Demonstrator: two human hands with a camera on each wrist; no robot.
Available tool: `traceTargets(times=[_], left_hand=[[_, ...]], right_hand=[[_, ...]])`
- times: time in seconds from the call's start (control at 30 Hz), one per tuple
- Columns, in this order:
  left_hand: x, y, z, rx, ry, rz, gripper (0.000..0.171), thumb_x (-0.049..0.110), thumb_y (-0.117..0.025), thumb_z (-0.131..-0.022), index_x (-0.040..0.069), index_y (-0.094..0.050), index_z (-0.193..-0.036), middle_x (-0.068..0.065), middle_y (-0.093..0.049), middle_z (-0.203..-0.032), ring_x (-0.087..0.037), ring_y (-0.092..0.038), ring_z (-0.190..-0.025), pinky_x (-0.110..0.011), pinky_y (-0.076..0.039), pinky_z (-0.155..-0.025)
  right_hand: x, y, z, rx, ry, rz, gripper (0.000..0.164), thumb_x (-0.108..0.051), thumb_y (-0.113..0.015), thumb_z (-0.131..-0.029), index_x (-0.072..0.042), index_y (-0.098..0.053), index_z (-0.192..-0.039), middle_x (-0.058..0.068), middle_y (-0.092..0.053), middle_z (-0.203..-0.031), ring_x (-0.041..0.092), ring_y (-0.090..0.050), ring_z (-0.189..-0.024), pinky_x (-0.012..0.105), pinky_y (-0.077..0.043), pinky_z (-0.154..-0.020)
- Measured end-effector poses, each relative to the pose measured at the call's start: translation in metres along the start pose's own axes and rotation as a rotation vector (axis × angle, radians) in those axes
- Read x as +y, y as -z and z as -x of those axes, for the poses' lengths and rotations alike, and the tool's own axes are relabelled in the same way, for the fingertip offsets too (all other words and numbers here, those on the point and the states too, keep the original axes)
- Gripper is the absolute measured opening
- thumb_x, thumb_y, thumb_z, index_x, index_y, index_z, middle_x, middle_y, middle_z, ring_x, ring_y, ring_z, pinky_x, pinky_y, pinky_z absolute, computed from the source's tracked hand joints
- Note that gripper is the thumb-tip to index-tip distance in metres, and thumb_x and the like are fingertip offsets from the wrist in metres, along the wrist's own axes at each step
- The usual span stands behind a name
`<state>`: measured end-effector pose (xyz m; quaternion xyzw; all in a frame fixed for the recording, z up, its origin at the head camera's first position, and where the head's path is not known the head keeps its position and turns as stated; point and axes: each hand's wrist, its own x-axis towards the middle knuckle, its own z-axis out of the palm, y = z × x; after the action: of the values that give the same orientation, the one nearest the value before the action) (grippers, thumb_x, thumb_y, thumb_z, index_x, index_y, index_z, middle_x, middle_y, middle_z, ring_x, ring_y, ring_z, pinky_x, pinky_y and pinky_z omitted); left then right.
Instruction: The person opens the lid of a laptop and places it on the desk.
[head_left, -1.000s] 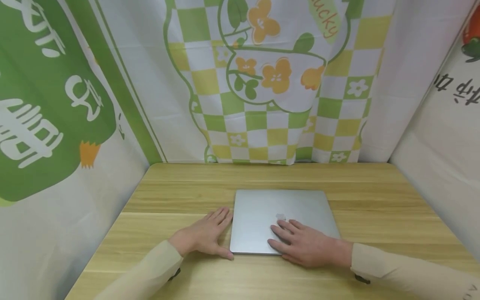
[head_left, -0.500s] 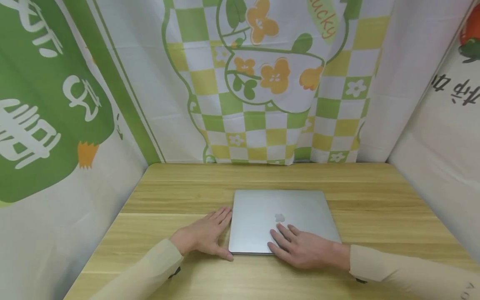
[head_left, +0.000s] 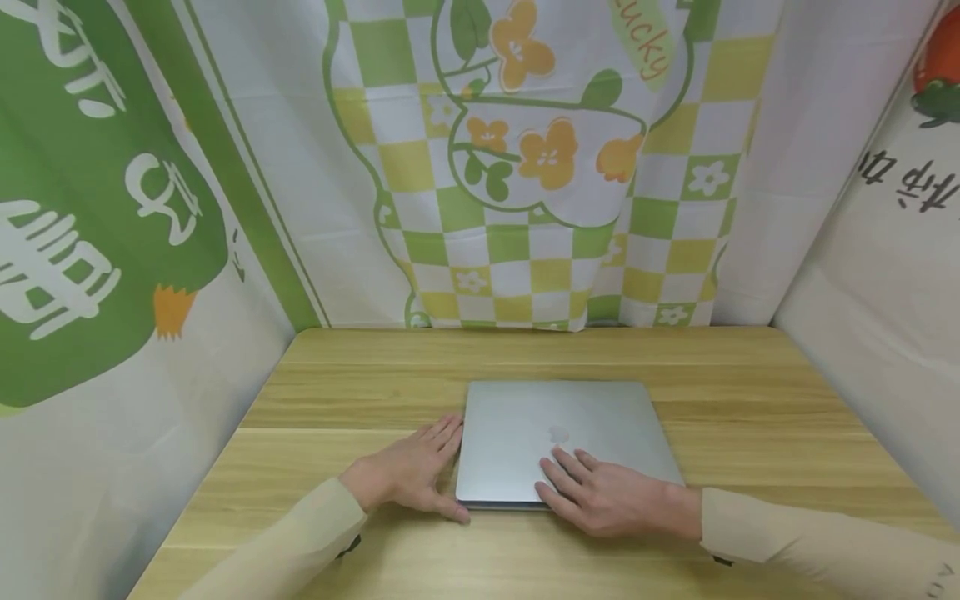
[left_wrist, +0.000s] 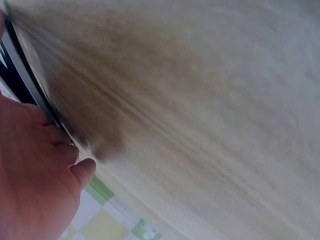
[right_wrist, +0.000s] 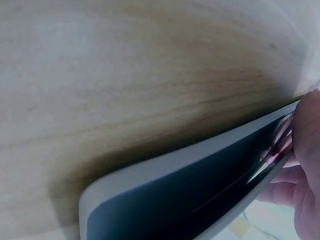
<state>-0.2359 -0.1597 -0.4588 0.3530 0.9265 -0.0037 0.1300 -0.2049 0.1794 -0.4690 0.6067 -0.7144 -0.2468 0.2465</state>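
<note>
Rectangular silver metal laptop (head_left: 517,442), apple-shaped logo (head_left: 558,435) on its lid (head_left: 600,408), raised slightly along the near side, base flat on the yellowish wood-grain tabletop (head_left: 337,392), well in from left and right edges.

The left arm (head_left: 277,542), in a pale beige sleeve, slants up from the bottom left of the head view. The left hand (head_left: 408,475) lies palm down near the lower centre, fingers side by side and pointing to the upper right, the thumb stretched apart below them. The right arm (head_left: 810,533), in a matching sleeve, comes in low from the right edge. The right hand (head_left: 611,500) is back up at the lower centre right, fingers slightly spread and pointing to the upper left, its thumb hidden. The right wrist view shows that hand pinching at the right edge.
</note>
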Motion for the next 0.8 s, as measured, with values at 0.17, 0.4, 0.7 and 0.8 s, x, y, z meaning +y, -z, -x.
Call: traceTargets(times=[0.17, 0.4, 0.7, 0.8], left_hand=[[0.001, 0.001, -0.002, 0.011, 0.002, -0.007, 0.125, 0.088, -0.047, -0.075, -0.002, -0.013, -0.155, -0.021, -0.007, -0.164, -0.034, -0.010, -0.153, -0.046, -0.019, -0.125], [0.002, 0.002, -0.003, 0.004, 0.001, -0.021, 0.128, 0.089, -0.047, -0.073, -0.002, -0.011, -0.155, -0.020, -0.006, -0.164, -0.033, -0.011, -0.153, -0.047, -0.019, -0.124], [0.002, 0.005, -0.004, 0.004, -0.004, -0.041, 0.128, 0.089, -0.048, -0.073, -0.002, -0.013, -0.155, -0.021, -0.008, -0.164, -0.033, -0.012, -0.153, -0.047, -0.020, -0.124], [0.003, 0.006, -0.005, 0.004, -0.010, -0.034, 0.127, 0.088, -0.049, -0.073, 0.000, -0.012, -0.156, -0.021, -0.008, -0.164, -0.033, -0.012, -0.153, -0.048, -0.020, -0.124]], right_hand=[[0.002, 0.002, 0.000, 0.030, -0.003, 0.006, 0.049, -0.016, -0.010, -0.107, -0.007, -0.047, -0.138, 0.017, -0.062, -0.132, 0.031, -0.064, -0.118, 0.037, -0.061, -0.084], [0.005, 0.005, 0.000, 0.095, 0.008, 0.023, 0.048, -0.015, -0.010, -0.107, -0.008, -0.048, -0.136, 0.017, -0.064, -0.127, 0.030, -0.067, -0.113, 0.035, -0.062, -0.081], [0.011, 0.009, -0.005, 0.114, 0.098, 0.058, 0.047, -0.016, -0.015, -0.106, -0.009, -0.053, -0.134, 0.016, -0.068, -0.121, 0.026, -0.070, -0.106, 0.031, -0.063, -0.075], [0.010, 0.007, -0.004, 0.129, 0.097, 0.064, 0.047, -0.016, -0.016, -0.106, -0.010, -0.054, -0.133, 0.014, -0.069, -0.119, 0.024, -0.071, -0.103, 0.029, -0.063, -0.071]])
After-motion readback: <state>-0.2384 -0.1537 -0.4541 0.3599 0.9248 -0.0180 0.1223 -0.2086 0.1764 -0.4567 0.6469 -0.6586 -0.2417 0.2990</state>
